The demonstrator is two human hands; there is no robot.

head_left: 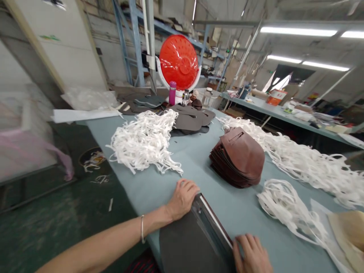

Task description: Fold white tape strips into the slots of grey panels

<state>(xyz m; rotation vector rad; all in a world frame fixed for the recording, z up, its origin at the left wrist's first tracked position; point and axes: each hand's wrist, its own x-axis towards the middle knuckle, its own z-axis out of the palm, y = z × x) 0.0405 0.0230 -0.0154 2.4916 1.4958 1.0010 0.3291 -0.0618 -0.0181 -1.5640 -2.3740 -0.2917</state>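
Note:
My left hand rests at the far end of a stack of dark flat leather pieces at the table's near edge, fingers curled over the stack's end. My right hand presses on the near right side of the same stack, fingers together and bent. A pile of brown leather pieces sits a little beyond, in the middle of the grey-blue table.
Heaps of white strips lie at the left, along the right and near right. Dark leather pieces, a purple bottle and a red fan stand at the far end. The green floor lies left.

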